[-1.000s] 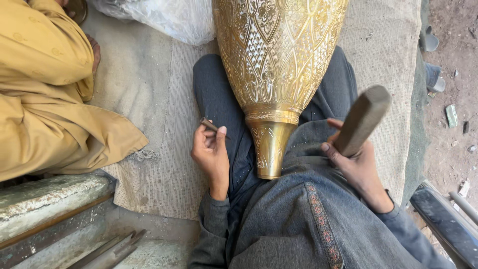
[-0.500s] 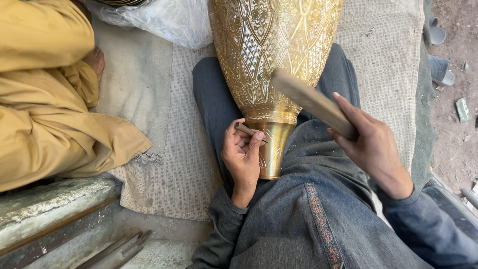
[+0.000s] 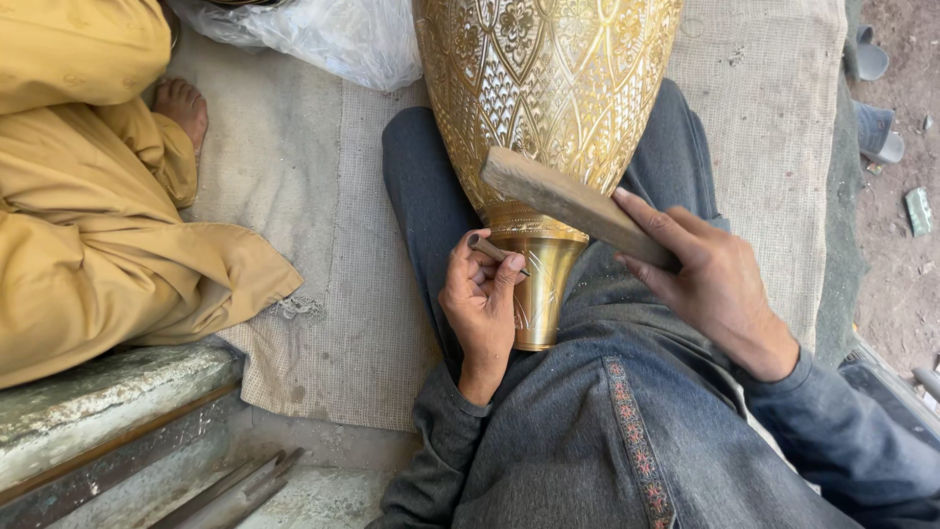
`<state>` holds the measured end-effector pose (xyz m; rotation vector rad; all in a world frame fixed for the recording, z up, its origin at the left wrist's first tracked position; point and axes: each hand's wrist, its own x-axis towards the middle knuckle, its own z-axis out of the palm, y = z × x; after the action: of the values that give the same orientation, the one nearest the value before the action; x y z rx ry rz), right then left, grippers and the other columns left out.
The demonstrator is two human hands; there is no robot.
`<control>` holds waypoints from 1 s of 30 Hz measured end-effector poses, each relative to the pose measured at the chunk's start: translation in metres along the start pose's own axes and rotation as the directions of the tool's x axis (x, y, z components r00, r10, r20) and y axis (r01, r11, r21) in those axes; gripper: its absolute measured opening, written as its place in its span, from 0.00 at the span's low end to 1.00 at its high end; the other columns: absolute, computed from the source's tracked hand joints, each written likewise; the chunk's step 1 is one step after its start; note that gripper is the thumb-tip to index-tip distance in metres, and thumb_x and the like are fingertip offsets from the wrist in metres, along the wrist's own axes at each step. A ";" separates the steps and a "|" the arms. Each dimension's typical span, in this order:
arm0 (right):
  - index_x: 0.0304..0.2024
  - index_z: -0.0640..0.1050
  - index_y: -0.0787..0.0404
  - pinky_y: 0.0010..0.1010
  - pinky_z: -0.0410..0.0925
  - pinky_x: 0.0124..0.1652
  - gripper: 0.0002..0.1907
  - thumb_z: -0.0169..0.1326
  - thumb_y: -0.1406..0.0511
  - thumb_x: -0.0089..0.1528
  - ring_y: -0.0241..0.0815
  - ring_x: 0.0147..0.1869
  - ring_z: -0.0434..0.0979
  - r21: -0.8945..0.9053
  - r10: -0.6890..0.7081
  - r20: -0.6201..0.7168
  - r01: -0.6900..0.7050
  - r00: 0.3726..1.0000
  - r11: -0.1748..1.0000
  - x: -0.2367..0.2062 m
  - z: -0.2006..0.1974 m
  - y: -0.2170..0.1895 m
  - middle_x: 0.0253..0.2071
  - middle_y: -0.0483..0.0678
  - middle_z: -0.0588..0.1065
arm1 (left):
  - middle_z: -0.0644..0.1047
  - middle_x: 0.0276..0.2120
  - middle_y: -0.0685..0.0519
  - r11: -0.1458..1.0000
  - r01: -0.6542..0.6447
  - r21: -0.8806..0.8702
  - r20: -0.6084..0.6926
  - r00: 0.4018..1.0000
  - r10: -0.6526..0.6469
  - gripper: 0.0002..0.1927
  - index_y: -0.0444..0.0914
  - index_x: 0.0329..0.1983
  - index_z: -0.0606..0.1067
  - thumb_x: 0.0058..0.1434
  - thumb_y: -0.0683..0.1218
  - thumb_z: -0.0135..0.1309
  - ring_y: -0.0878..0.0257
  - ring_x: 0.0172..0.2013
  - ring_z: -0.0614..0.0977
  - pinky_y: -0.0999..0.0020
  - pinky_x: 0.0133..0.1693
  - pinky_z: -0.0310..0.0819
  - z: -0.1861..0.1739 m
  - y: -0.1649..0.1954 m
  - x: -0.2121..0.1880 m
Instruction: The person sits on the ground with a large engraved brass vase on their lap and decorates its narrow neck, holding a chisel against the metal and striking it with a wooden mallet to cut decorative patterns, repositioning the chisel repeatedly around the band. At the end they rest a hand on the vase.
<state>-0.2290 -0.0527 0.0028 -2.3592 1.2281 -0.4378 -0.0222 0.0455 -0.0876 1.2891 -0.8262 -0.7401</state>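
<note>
A seated worker's left hand (image 3: pixel 482 299) has its grip closed on one slim metal chisel (image 3: pixel 496 253), tip set against the narrow neck of one engraved brass vase (image 3: pixel 548 88) lying across the lap. The right hand (image 3: pixel 707 279), at three o'clock of the neck, has its grip clamped on one flat wooden mallet (image 3: pixel 573 204) held just above the brass. Beneath lies one woven mat (image 3: pixel 323 294). At nine o'clock sits a second person in yellow clothing (image 3: pixel 88 225), one bare foot (image 3: pixel 183 106) showing. One clear plastic bag (image 3: pixel 323 39) lies at eleven o'clock.
</note>
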 end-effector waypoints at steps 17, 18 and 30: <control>0.67 0.72 0.48 0.26 0.69 0.20 0.29 0.58 0.60 0.62 0.33 0.21 0.72 -0.415 -0.437 0.255 0.506 0.863 0.756 0.067 -0.051 -0.063 0.30 0.44 0.76 | 0.80 0.32 0.55 0.996 0.030 0.089 -0.002 1.000 -0.030 0.24 0.33 0.65 0.71 0.67 0.43 0.61 0.71 0.33 0.82 0.76 0.36 0.83 0.004 -0.013 0.002; 0.67 0.73 0.50 0.28 0.69 0.20 0.30 0.58 0.58 0.61 0.34 0.21 0.72 -0.335 -0.432 0.230 0.488 0.872 0.806 0.069 -0.052 -0.067 0.29 0.45 0.76 | 0.79 0.31 0.55 0.996 0.026 0.087 -0.002 1.000 -0.026 0.26 0.33 0.66 0.70 0.67 0.43 0.60 0.72 0.33 0.82 0.76 0.36 0.83 0.003 -0.013 0.001; 0.68 0.73 0.46 0.26 0.72 0.18 0.27 0.54 0.60 0.64 0.34 0.20 0.71 -0.482 -0.324 0.353 0.468 0.878 0.741 0.064 -0.050 -0.057 0.27 0.45 0.76 | 0.80 0.31 0.54 0.988 0.032 0.153 0.006 0.999 -0.033 0.24 0.31 0.63 0.72 0.66 0.43 0.61 0.72 0.32 0.82 0.77 0.34 0.81 0.006 -0.002 0.002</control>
<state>-0.1778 -0.0881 0.0801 -3.0828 0.7853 0.1292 -0.0265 0.0407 -0.0890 1.4400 -0.8844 -0.7197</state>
